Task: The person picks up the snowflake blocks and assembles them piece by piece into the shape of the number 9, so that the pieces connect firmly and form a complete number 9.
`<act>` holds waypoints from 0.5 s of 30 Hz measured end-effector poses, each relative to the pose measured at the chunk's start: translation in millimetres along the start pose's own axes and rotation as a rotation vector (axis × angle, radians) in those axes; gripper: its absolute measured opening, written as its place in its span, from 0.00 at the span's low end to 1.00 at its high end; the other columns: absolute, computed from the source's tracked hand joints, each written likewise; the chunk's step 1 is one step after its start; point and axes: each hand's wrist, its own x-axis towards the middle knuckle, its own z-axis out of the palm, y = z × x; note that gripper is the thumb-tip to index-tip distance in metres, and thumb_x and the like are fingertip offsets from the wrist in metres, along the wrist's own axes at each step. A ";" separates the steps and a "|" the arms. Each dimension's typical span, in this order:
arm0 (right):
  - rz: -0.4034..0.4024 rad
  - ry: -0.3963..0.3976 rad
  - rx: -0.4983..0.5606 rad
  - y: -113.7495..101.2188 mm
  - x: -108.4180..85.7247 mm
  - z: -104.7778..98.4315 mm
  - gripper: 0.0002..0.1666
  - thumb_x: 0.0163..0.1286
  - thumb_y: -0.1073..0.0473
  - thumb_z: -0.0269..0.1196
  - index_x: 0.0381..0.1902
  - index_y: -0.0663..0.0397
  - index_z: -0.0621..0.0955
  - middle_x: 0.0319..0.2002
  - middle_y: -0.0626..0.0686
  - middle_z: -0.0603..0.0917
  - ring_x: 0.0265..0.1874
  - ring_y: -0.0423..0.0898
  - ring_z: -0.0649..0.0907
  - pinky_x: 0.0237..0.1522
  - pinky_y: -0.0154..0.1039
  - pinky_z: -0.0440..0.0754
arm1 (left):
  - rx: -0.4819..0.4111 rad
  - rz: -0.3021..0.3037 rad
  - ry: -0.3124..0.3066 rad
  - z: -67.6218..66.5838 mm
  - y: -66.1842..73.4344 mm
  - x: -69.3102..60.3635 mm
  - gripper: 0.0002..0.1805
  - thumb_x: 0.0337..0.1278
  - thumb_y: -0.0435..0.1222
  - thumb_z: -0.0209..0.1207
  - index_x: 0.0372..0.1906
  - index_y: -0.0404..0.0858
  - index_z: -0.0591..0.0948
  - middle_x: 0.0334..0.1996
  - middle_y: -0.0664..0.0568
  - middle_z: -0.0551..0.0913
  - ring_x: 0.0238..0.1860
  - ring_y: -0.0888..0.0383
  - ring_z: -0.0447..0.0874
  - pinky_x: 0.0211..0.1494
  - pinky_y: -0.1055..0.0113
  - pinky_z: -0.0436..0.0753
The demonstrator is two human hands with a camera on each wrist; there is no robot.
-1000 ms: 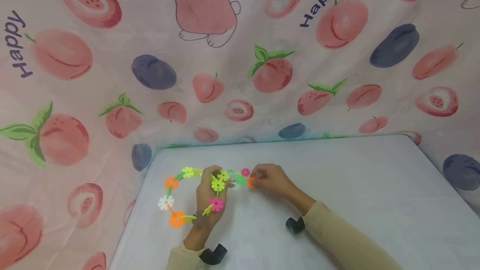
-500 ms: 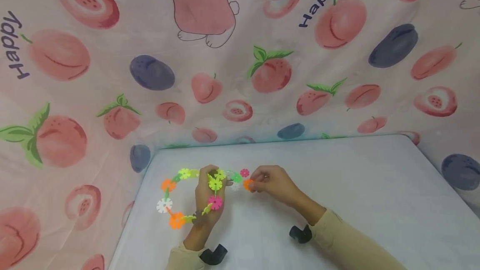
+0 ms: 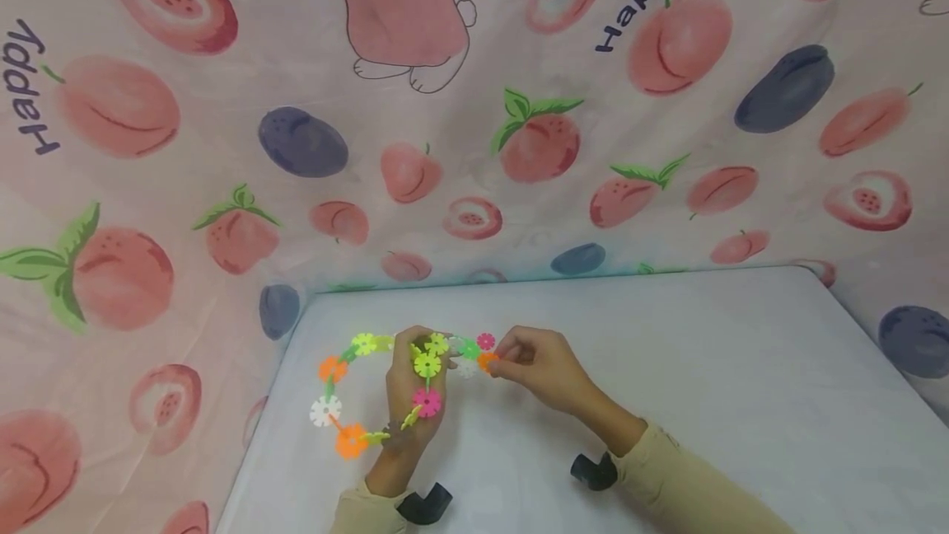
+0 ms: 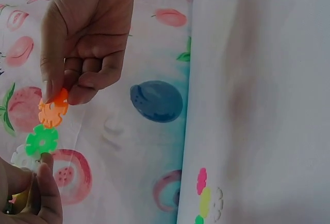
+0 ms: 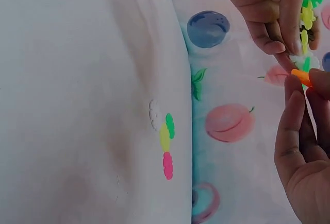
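A chain of flower-shaped interlocking discs (image 3: 325, 411) in yellow, orange, white, pink and green loops around my left hand (image 3: 413, 390) and wrist. Near the chain's end, the left fingers pinch a pale, whitish disc (image 4: 23, 158). A green disc (image 4: 41, 140) sticks out beyond those fingertips. My right hand (image 3: 544, 365) pinches an orange disc (image 4: 53, 110) between thumb and index finger. Its edge meets the green disc in the left wrist view; whether their slots are locked cannot be seen. Both hands are held above the table.
Loose discs lie on the white table (image 3: 704, 369) near its back edge: pink (image 5: 168, 166), yellow (image 5: 164, 138), green (image 5: 170, 125) and white (image 5: 154, 115). A fruit-print cloth (image 3: 474, 130) rises behind the table. Black bent pieces (image 3: 593, 472) sit by both wrists.
My right hand has shifted slightly left, bringing the orange disc closer to the green one. The left hand and the chain have moved a little left.
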 end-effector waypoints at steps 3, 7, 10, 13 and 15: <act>-0.043 0.019 -0.003 -3.7 -3.0 -0.4 0.07 0.62 0.54 0.75 0.33 0.40 0.85 0.28 0.41 0.86 0.29 0.41 0.86 0.33 0.36 0.86 | 0.005 0.026 0.002 1.0 1.6 -0.3 0.22 0.59 0.22 0.64 0.56 0.32 0.71 0.45 0.46 0.88 0.35 0.50 0.88 0.43 0.75 0.85; -0.100 0.033 -0.009 -7.6 -5.6 0.5 0.07 0.63 0.57 0.74 0.33 0.41 0.84 0.27 0.40 0.86 0.29 0.40 0.86 0.33 0.36 0.86 | -0.044 0.041 -0.004 1.7 4.0 -0.3 0.22 0.61 0.20 0.62 0.57 0.32 0.70 0.49 0.45 0.89 0.39 0.48 0.88 0.44 0.75 0.85; -0.118 0.037 -0.023 -8.9 -6.1 2.1 0.08 0.63 0.58 0.74 0.33 0.42 0.84 0.27 0.40 0.86 0.30 0.38 0.86 0.35 0.34 0.87 | -0.060 0.047 0.001 2.3 5.3 -0.9 0.21 0.63 0.21 0.60 0.57 0.33 0.69 0.50 0.45 0.89 0.39 0.50 0.87 0.44 0.77 0.84; -0.120 0.043 -0.044 -9.4 -6.0 3.0 0.08 0.62 0.58 0.74 0.33 0.41 0.83 0.27 0.39 0.85 0.31 0.37 0.86 0.39 0.32 0.87 | -0.067 0.063 0.007 3.3 6.3 -1.8 0.20 0.64 0.21 0.59 0.57 0.33 0.68 0.51 0.45 0.88 0.39 0.50 0.87 0.43 0.77 0.84; -0.126 0.046 -0.057 -9.5 -5.9 3.0 0.08 0.62 0.58 0.75 0.33 0.41 0.83 0.27 0.39 0.85 0.31 0.37 0.86 0.40 0.31 0.87 | -0.076 0.062 0.007 4.0 7.2 -2.5 0.20 0.65 0.22 0.59 0.57 0.33 0.67 0.52 0.44 0.88 0.40 0.50 0.86 0.43 0.77 0.83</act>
